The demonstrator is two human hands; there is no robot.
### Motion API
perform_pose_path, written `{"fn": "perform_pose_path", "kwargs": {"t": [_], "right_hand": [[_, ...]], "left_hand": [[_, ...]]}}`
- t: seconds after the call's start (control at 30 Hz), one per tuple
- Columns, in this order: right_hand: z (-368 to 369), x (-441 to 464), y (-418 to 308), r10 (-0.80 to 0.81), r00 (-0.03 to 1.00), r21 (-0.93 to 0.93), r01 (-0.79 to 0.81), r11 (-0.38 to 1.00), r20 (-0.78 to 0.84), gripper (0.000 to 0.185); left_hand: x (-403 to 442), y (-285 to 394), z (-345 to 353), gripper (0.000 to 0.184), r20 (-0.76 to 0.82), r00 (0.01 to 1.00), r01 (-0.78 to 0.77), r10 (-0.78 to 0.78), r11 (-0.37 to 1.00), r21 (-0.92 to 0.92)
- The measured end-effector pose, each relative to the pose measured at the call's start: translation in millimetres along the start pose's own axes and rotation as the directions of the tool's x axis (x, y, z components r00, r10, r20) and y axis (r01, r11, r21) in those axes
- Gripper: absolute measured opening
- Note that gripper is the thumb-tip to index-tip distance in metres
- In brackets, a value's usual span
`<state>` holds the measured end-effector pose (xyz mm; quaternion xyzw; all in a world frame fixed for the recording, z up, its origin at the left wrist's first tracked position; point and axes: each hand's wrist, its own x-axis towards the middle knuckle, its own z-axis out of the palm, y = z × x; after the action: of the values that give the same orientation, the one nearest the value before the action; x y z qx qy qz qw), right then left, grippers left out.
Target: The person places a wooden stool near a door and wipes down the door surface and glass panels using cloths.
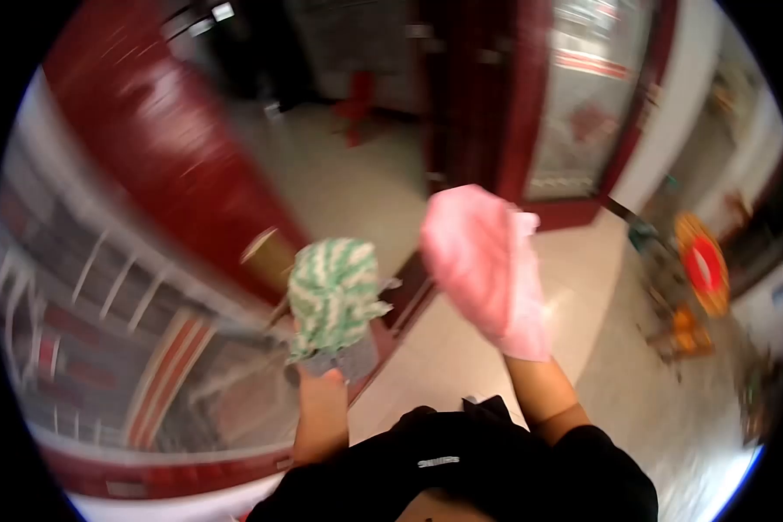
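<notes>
My left hand (326,377) is raised in front of the door, mostly hidden by a green-and-white striped cloth (333,291) bunched over it. Grey fabric (350,355) shows under the striped cloth at the wrist. A pale yellowish door handle (270,254), blurred, is just left of this cloth. On the right, a pink cloth (478,261) stands up over my right hand and covers its fingers; only the wrist and forearm come out below. Both cloths appear to be held up by the hands, which are apart from each other.
A dark red door (174,113) with a glass part is at left, and another red-framed glass door (583,113) stands right of the doorway. Inside is a small red chair (357,104). An orange-and-red round object (703,265) is among clutter at right.
</notes>
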<state>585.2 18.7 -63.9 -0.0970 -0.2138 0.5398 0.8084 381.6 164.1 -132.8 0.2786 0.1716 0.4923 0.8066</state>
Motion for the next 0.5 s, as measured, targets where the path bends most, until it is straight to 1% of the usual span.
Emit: {"fn": "perform_pose_path", "kwargs": {"t": [0.03, 0.1, 0.17, 0.23, 0.37, 0.4, 0.43, 0.5], "right_hand": [[-8, -3, -15, 0.023, 0.998, -0.002, -0.023, 1.000, -0.053, 0.033], [-11, -10, -34, 0.043, 0.992, 0.002, -0.043, 0.999, -0.118, 0.036], [-10, -15, -45, 0.020, 0.985, 0.020, -0.017, 1.000, -0.170, 0.039], [16, -45, 14, -0.055, 0.976, -0.026, 0.050, 0.998, -0.212, 0.041], [-8, -77, 12, -0.192, 0.956, -0.047, 0.186, 0.981, -0.221, 0.051], [-8, -76, 1, -0.223, 0.883, -0.043, 0.225, 0.973, -0.412, 0.049], [-34, -73, -21, -0.251, 0.891, 0.027, 0.281, 0.959, -0.380, 0.053], [-57, -85, -34, -0.327, 0.907, 0.118, 0.367, 0.923, -0.265, 0.062]], "left_hand": [[13, -23, 9, 0.049, 0.023, 0.998, 0.052, -0.053, 0.998, 0.029], [33, -46, 18, 0.049, 0.069, 0.991, 0.113, -0.119, 0.990, 0.085], [52, -59, 20, 0.049, 0.114, 0.980, 0.146, -0.161, 0.981, 0.125], [51, -21, -29, 0.048, 0.185, 0.963, 0.178, -0.198, 0.977, 0.119], [84, -45, -18, 0.048, 0.306, 0.906, 0.251, -0.291, 0.954, 0.163], [99, -60, -4, 0.048, 0.335, 0.883, 0.285, -0.330, 0.942, 0.177], [120, -83, 12, 0.048, 0.356, 0.859, 0.311, -0.367, 0.928, 0.206], [142, -107, 39, 0.048, 0.424, 0.800, 0.356, -0.424, 0.905, 0.233]]}}
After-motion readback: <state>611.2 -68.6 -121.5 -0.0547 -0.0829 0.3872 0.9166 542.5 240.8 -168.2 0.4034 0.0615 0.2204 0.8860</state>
